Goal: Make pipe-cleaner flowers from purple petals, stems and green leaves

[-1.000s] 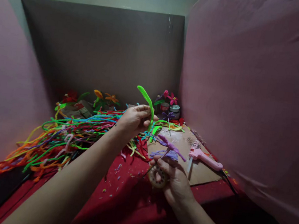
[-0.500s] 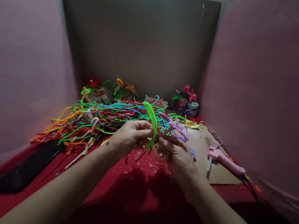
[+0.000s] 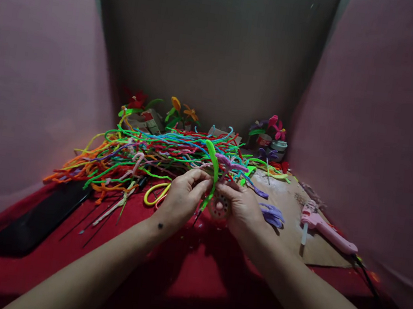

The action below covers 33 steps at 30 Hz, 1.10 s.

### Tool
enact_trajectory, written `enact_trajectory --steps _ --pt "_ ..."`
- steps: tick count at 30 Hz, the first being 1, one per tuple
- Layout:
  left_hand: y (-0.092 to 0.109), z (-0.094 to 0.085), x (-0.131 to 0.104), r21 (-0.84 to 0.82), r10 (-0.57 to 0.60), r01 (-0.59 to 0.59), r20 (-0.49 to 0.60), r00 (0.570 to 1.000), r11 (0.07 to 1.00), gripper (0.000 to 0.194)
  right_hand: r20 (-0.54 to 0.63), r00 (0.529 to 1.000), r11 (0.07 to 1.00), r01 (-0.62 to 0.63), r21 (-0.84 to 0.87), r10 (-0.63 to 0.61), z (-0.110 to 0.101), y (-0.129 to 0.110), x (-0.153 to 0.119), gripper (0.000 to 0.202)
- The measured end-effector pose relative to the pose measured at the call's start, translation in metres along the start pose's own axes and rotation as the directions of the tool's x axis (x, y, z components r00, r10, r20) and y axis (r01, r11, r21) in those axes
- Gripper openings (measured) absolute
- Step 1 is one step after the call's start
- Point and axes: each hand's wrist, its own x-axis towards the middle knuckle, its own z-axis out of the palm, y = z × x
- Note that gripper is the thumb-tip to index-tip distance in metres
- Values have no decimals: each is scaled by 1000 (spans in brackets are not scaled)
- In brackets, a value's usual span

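Note:
My left hand (image 3: 181, 199) is closed, its thumb and forefinger pinching a bright green pipe-cleaner leaf (image 3: 213, 156) that stands upright and curves. Close beside it, my right hand (image 3: 248, 209) is closed around a roll of tape (image 3: 220, 206) with a ring of holes in its core. A light purple pipe-cleaner flower (image 3: 231, 164) shows just above the right fingertips. A thin dark stem end pokes out below the leaf. Fingers hide where leaf, stem and tape meet.
A heap of coloured pipe cleaners (image 3: 146, 149) lies behind my hands. Yellow-handled scissors (image 3: 152, 195) and a black phone-like slab (image 3: 36, 221) are left. On the right, cardboard (image 3: 292, 226) carries a pink glue gun (image 3: 329, 232) and purple petals (image 3: 272, 215). Finished flowers (image 3: 184, 111) stand at the back.
The view has tilted down and shifted left. My hands have come closer together, and the purple flower has turned and sits nearer the green leaf. The tape roll now faces me more fully.

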Motion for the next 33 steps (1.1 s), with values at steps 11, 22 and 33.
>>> enact_trajectory --steps 11,22,33 --pt "-21 -14 2 249 10 9 -75 997 968 7 -35 999 999 36 1 -36 7 12 21 14" --pt "-16 -1 -1 -141 -120 116 -15 993 983 8 138 990 996 -49 75 38 1 18 21 19" --pt "-16 2 -3 -171 -114 109 -19 993 979 5 111 993 999 38 -4 -38 -5 21 23 17"
